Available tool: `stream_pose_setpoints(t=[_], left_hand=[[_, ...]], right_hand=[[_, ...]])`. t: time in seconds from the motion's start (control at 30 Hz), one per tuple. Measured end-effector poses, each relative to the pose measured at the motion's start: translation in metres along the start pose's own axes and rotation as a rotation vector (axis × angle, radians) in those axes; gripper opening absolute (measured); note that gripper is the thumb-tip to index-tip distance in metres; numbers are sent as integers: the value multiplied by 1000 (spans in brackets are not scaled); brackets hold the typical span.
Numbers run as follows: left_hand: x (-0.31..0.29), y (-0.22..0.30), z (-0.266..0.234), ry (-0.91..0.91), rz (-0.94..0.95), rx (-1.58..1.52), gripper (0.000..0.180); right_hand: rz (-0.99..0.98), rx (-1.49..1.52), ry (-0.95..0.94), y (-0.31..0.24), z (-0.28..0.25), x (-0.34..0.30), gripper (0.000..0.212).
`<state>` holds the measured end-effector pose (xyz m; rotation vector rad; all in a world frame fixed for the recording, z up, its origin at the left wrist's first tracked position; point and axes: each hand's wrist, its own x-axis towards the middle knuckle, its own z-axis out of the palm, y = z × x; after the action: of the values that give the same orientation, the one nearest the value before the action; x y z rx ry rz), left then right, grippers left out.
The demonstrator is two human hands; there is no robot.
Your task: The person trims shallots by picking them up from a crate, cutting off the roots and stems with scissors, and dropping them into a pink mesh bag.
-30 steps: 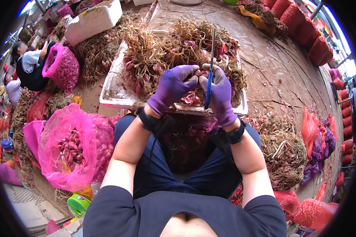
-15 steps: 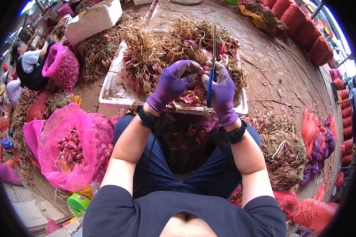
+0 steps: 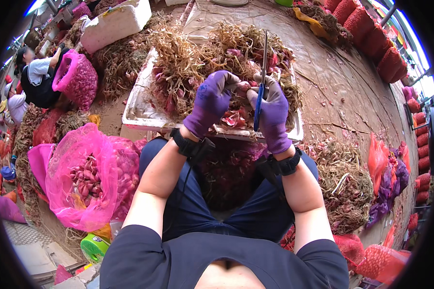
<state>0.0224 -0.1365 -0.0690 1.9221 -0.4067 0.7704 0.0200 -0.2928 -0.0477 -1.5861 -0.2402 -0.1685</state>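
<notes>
In a purple and grey glove, my left hand (image 3: 212, 98) pinches a small pinkish-red shallot (image 3: 244, 86) between thumb and fingers. My right hand (image 3: 275, 108), gloved the same way, is closed around a pair of scissors (image 3: 260, 108) with blue handles. The narrow blades point away from me, and the thumb side of this hand comes close to the shallot. Both hands are over the near part of a white foam tray (image 3: 139, 108), which is heaped with dried shallot bunches (image 3: 178, 53). Loose reddish skins (image 3: 235, 117) lie below the fingers.
A pink mesh bag (image 3: 82, 192) of shallots stands at my left. Dry stalks (image 3: 345, 192) pile up at my right beside orange and purple netting (image 3: 383, 178). Full red sacks (image 3: 366, 38) line the far right. A person (image 3: 41, 74) sits far left by another pink bag (image 3: 77, 79).
The shallot in my left fingers shows more plainly now. My left hand has shifted slightly right, and the scissors' blades have tilted a little to the right.
</notes>
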Motion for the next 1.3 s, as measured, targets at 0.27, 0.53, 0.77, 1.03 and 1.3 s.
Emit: stream_pose_setpoints(t=[0.27,0.53,0.77,1.03,1.3], left_hand=[[6,7,-4,-197,17,-263,23],[5,2,-4,-201,60,-120,24],[4,-1,-12,-184,46,61,28],[5,0,-14,-267,-1,-40,24],[4,-2,-10,-41,59,271,11]], right_hand=[[55,44,5,4,0,1,27],[-166,-345,48,-1,2,-2,26],[55,71,36,2,-4,5,27],[69,82,-38,4,1,1,28],[150,254,-61,-3,-2,1,36]])
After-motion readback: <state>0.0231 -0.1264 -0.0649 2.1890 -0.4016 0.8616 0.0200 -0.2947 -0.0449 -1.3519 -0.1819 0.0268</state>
